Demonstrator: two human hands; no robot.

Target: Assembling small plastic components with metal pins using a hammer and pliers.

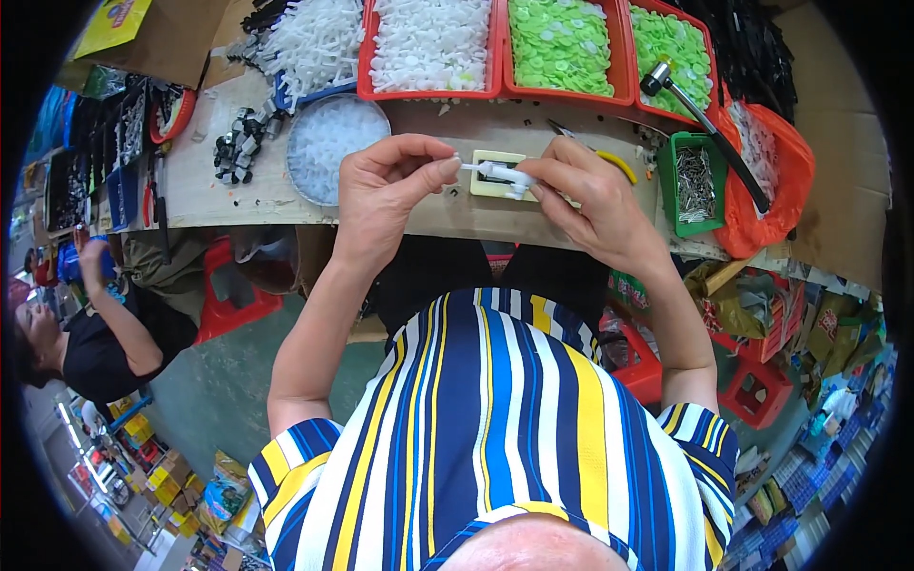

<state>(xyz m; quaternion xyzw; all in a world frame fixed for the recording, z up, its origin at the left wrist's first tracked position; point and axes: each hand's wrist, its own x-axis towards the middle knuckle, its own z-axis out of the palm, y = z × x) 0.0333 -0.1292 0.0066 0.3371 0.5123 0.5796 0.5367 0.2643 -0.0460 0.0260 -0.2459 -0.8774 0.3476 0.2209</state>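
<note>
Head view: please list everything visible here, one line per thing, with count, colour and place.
red trays: four, far edge of bench, two with white parts, two with green discs
green discs: many, lime green, in the two right trays
round tub: one, clear, white bits inside, left of hands
small plate: one, cream, on bench under hands
white plastic part: one, pinched between both hands
hammer: one, black handle, right of trays
green box: one, metal pins inside, right
orange bag: one, far right
workbench: one, pale
co-worker: one, black top, lower left
left hand: fingers pinching the part
right hand: fingers on the part
</note>
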